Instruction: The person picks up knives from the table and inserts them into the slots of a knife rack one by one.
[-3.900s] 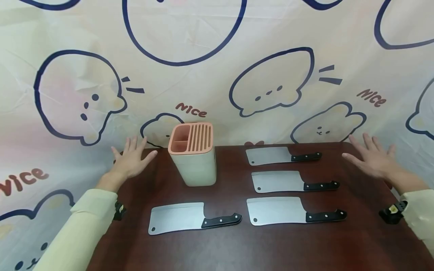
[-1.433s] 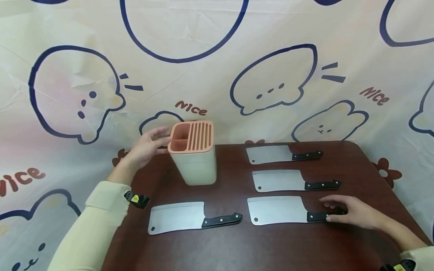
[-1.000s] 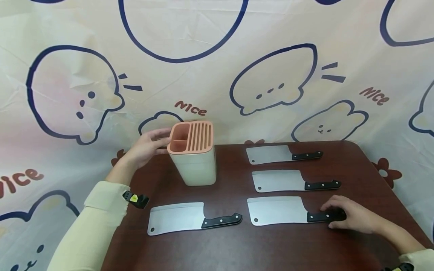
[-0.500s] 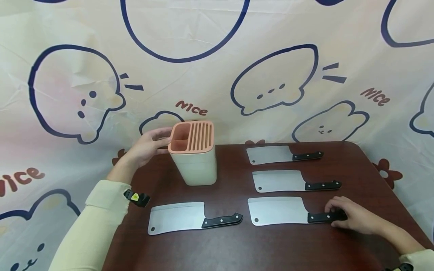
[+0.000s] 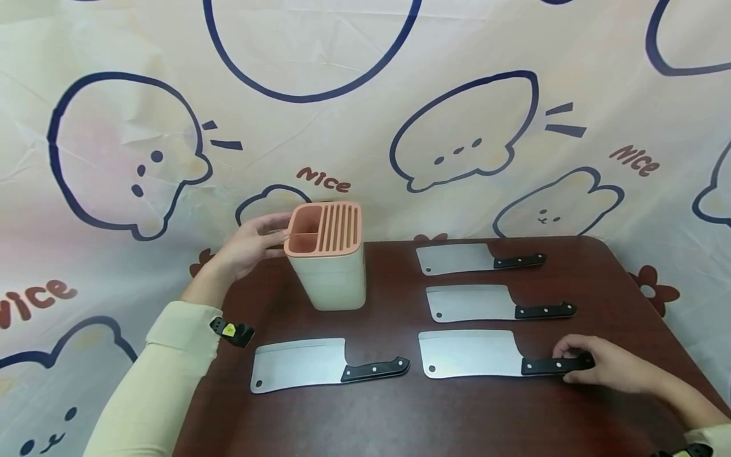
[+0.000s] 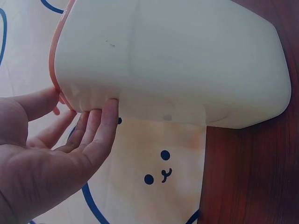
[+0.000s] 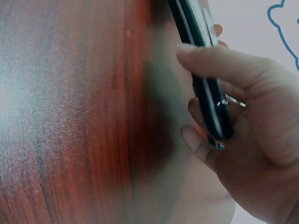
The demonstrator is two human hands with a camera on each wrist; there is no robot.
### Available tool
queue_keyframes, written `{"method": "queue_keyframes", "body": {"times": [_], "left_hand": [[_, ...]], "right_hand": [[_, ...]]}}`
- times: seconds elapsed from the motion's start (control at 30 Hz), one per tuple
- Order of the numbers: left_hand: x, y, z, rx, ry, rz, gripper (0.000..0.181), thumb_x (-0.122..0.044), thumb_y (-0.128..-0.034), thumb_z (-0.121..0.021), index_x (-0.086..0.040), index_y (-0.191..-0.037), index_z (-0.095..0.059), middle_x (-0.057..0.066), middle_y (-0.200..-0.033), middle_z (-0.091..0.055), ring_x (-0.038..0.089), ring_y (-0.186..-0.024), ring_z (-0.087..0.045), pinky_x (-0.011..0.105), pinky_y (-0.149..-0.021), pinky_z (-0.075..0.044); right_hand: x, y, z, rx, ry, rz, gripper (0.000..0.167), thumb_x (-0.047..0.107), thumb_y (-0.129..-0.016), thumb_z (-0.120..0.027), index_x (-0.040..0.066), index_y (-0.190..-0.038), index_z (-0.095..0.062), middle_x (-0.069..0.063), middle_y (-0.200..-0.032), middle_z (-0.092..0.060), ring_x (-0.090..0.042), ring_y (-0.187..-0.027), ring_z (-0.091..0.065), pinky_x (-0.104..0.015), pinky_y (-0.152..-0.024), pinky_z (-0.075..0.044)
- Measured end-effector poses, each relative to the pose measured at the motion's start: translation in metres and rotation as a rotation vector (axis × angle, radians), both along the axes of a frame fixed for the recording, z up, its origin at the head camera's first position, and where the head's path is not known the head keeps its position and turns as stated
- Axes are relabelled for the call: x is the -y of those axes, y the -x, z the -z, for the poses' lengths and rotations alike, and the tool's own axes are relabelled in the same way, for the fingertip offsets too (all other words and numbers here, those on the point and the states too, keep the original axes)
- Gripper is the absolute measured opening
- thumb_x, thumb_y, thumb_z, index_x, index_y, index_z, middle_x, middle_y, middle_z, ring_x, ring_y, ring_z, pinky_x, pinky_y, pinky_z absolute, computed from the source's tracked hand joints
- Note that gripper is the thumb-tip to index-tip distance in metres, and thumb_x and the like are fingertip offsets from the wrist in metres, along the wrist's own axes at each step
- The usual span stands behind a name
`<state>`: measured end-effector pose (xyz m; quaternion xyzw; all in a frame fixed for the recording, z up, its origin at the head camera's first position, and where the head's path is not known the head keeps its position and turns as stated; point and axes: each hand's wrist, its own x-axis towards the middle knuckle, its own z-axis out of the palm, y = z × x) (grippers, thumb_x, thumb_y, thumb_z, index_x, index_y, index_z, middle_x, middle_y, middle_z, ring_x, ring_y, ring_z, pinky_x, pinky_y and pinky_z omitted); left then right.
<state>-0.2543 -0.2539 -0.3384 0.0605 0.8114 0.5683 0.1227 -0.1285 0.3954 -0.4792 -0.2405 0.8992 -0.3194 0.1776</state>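
Note:
In the head view my right hand (image 5: 608, 363) grips the black handle of the cleaver (image 5: 468, 354) nearest the front right, thumb on the near side. The right wrist view shows the thumb pressing that black handle (image 7: 205, 88) with fingers on its other side. At the back left, my left hand (image 5: 251, 244) touches the side of a pale knife holder (image 5: 331, 282) with an orange slotted top. In the left wrist view its fingers (image 6: 106, 123) lie fairly straight against the holder's wall, and the thumb is near the orange rim. The holder stands upright; its slots hold nothing visible.
Three other cleavers lie flat on the dark brown table (image 5: 354, 425): one at front left (image 5: 299, 365), one at middle right (image 5: 471, 303), one at back right (image 5: 455, 259). A printed cloth (image 5: 342, 139) hangs behind the table.
Both hands came in from the table's sides: the left to the holder, the right to the front right cleaver. In the last half second that cleaver's handle shifted slightly right and seems to rise.

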Motion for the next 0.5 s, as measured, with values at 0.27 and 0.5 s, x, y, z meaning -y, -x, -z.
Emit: {"method": "queue_keyframes", "body": {"times": [0.27, 0.5], "left_hand": [[0.000, 0.001, 0.002, -0.001, -0.012, 0.000, 0.061, -0.027, -0.1036, -0.061, -0.013, -0.158, -0.036, 0.008, -0.156, -0.044, 0.029, -0.135, -0.051, 0.034, -0.102, -0.051], [0.000, 0.000, 0.001, 0.004, -0.017, 0.001, 0.061, -0.027, -0.1033, -0.061, -0.013, -0.158, -0.037, 0.008, -0.157, -0.043, 0.030, -0.136, -0.051, 0.036, -0.103, -0.050]], "right_hand": [[-0.003, -0.005, -0.022, 0.058, 0.186, -0.009, 0.025, 0.010, -0.092, -0.074, 0.015, -0.116, -0.066, 0.002, -0.099, -0.064, -0.014, -0.090, -0.059, -0.024, -0.069, -0.048], [0.000, -0.010, -0.035, 0.051, 0.386, 0.007, 0.033, -0.011, -0.091, -0.065, 0.008, -0.118, -0.067, 0.002, -0.109, -0.068, -0.016, -0.091, -0.062, -0.029, -0.070, -0.054]]}}
